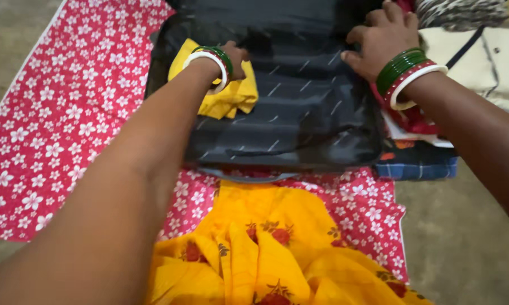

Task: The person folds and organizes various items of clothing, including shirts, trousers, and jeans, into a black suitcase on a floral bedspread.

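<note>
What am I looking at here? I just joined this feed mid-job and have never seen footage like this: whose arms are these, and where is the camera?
There is no machine here. The one picture comes from a camera worn on a person's head, looking down at their own two bare arms.

The left hand presses on a folded yellow cloth lying inside an open dark suitcase. Whether its fingers are closed on the cloth cannot be told. The right hand rests with curled fingers at the suitcase's far right edge, beside a pile of clothes; it does not clearly hold anything. Both wrists wear green, red and white bangles.

The suitcase sits on a red sheet with white flowers spread on the floor. At the bottom of the picture is yellow fabric with red flowers, on or close to the person's lap.
</note>
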